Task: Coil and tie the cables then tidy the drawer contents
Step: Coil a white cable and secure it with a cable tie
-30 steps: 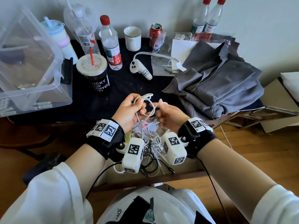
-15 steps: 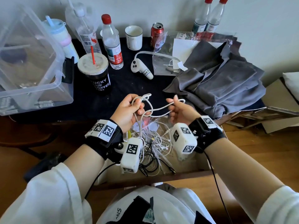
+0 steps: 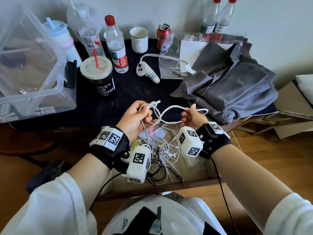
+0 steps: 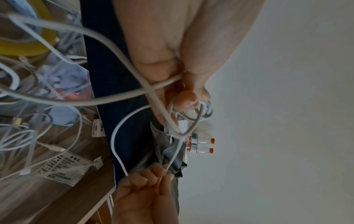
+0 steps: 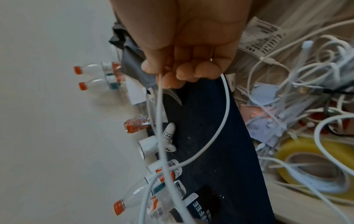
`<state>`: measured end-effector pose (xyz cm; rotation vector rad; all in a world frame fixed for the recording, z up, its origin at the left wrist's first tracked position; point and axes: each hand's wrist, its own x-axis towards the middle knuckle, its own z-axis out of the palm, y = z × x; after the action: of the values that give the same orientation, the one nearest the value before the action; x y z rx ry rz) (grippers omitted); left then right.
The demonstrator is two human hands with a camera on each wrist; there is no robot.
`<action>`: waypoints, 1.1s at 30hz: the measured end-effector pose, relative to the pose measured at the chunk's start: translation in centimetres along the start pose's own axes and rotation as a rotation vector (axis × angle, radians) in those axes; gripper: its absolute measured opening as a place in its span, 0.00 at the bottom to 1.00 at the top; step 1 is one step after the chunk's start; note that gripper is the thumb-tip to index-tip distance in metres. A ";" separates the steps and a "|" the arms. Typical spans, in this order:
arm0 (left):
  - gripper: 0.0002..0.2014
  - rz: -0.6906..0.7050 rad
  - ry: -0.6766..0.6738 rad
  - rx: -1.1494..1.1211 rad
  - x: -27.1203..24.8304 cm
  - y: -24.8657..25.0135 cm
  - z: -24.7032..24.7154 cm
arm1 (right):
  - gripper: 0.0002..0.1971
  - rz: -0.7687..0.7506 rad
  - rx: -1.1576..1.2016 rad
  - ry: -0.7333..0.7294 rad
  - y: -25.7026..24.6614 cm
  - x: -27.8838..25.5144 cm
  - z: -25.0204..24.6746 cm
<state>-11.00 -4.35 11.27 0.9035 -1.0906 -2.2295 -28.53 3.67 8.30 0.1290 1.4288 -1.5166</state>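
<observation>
A table [image 3: 135, 92] with a dark cloth top carries, at its left, a clear bin [image 3: 33, 78] and a black coffee cup [image 3: 100, 82] with a red straw. Along the back stand bottles [image 3: 116, 46], a tumbler [image 3: 64, 39], a white mug [image 3: 139, 41] and a red can [image 3: 163, 35]. A white controller [image 3: 149, 74] lies mid-table beside a clear bag [image 3: 171, 65]. Grey fabric [image 3: 228, 85] is heaped at the right. Below the front edge, an open drawer [image 3: 169, 185] holds tangled cables [image 3: 162, 150] and a yellow tape roll [image 5: 314, 163].

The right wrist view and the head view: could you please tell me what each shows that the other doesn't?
Only the right wrist view shows the yellow tape roll among the drawer's cables. Only the head view shows the clear plastic bin and the left hand. Both show the right hand gripping the white cable, and the white controller.
</observation>
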 end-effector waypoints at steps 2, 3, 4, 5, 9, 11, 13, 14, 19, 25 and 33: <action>0.08 0.002 0.000 -0.003 0.0 -0.1 0.1 | 0.24 0.042 -0.063 -0.075 0.5 -0.4 0.3; 0.08 0.003 -0.001 -0.005 0.1 -0.1 0.2 | 0.25 0.064 -0.119 -0.136 0.7 -0.7 0.7; 0.08 0.002 -0.006 -0.006 0.1 -0.1 0.2 | 0.25 0.087 -0.177 -0.204 0.9 -1.1 1.0; 0.08 0.001 -0.014 0.000 0.1 -0.1 0.3 | 0.24 0.110 -0.233 -0.273 0.9 -1.6 1.4; 0.08 0.005 -0.030 0.029 0.1 -0.1 0.5 | 0.15 0.136 -0.348 -0.458 1.1 -3.0 2.8; 0.08 0.007 -0.022 0.028 0.1 -0.1 0.5 | 0.12 0.081 -0.311 -0.438 1.2 -2.8 2.9; 0.08 0.009 -0.020 0.025 0.2 -0.1 0.3 | 0.12 0.006 -0.275 -0.381 1.2 -2.3 2.7; 0.08 0.008 -0.021 0.023 0.2 -0.1 0.1 | 0.12 -0.042 -0.274 -0.334 1.1 -2.0 2.7; 0.08 0.003 -0.008 0.049 0.0 -0.2 -0.9 | 0.15 -0.189 -0.242 0.014 0.5 -0.1 0.8; 0.08 0.001 -0.001 0.054 0.2 -0.5 -0.6 | 0.14 0.058 -0.232 -0.217 0.8 -1.6 1.0; 0.07 -0.001 -0.027 0.065 0.1 -0.6 0.4 | 0.12 -0.013 -0.164 -0.272 2.1 -2.0 1.8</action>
<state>-11.44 -3.88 10.88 0.9034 -1.1816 -2.2238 -25.20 3.80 8.67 -0.1799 1.3281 -1.3626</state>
